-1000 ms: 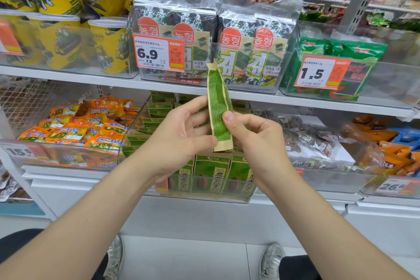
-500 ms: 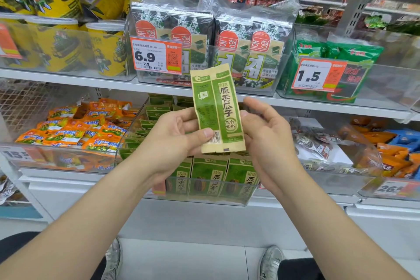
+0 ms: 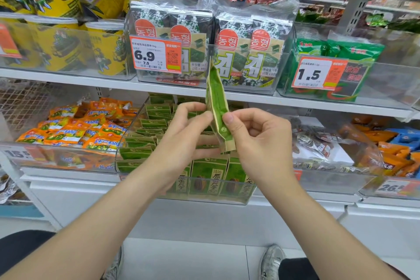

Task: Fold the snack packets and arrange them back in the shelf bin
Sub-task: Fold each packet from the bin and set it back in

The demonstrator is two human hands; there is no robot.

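A green and tan snack packet (image 3: 217, 102) stands upright between my hands, folded lengthwise so only a narrow strip faces me. My left hand (image 3: 181, 134) pinches its left edge with thumb and fingers. My right hand (image 3: 259, 136) pinches its right edge at the same height. Just behind and below my hands sits a clear shelf bin (image 3: 127, 163) on the lower shelf, holding several rows of the same green packets (image 3: 154, 125). My hands hide the bin's middle.
An orange snack bin (image 3: 75, 129) lies left of the green bin, and mixed packets (image 3: 322, 145) lie right. The upper shelf (image 3: 250, 98) carries seaweed packs (image 3: 250, 41), yellow tubs and price tags. My shoes (image 3: 270, 261) stand on the white floor.
Half a second ago the packet faced me flat and open. It is now folded lengthwise into a narrow strip, and both hands have closed in on its edges.
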